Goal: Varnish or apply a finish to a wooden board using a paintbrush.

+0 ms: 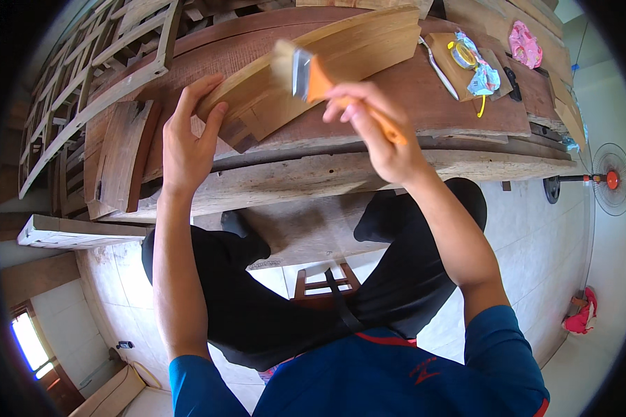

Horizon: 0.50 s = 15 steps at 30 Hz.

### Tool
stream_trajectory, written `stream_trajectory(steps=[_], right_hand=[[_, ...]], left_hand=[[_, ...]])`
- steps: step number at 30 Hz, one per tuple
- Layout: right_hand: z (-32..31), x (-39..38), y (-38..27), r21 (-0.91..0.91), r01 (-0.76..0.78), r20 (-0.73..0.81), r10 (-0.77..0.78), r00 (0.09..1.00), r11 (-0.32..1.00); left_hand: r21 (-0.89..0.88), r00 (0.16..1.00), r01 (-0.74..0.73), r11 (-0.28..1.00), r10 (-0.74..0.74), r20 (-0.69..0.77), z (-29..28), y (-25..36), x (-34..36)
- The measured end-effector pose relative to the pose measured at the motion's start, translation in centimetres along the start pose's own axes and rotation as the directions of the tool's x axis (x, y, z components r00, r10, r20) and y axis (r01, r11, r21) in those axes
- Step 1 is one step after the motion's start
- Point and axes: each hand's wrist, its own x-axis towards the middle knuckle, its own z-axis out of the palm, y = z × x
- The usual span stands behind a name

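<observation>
A long, light-brown wooden board [327, 66] stands on edge across the dark reddish workbench top [292, 139], slanting up to the right. My left hand [193, 135] is at its near left end, thumb on the near side and fingers at the top edge, so the end sits between them. In my right hand [375, 125] is a paintbrush [318, 78] with an orange handle and a metal band. Its pale bristles, smeared by motion, are in front of the board's middle; whether they touch the wood I cannot tell.
Right of the board lie a white-handled tool [438, 69], a yellow tape roll [464, 55], a crumpled blue wrapper [485, 78] and a pink bag [525, 45]. Wooden lattice frames [97, 76] lean at the left beside dark wood blocks [124, 153]. A fan [611, 179] stands far right.
</observation>
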Motion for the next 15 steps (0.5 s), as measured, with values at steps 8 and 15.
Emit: stream_trajectory(steps=[8,15], right_hand=[[4.2,-2.6,-0.2,-0.114,-0.018,0.418,0.064,0.906,0.993],[1.3,0.3,-1.2,-0.061,0.139,0.057,-0.135,0.989,0.988]], left_hand=[[-0.046,0.997,-0.065,0.997,0.063,-0.044,-0.3,-0.7,1.0],[-0.077,0.996,-0.009,0.997,0.016,0.093,-0.8,1.1,0.2]])
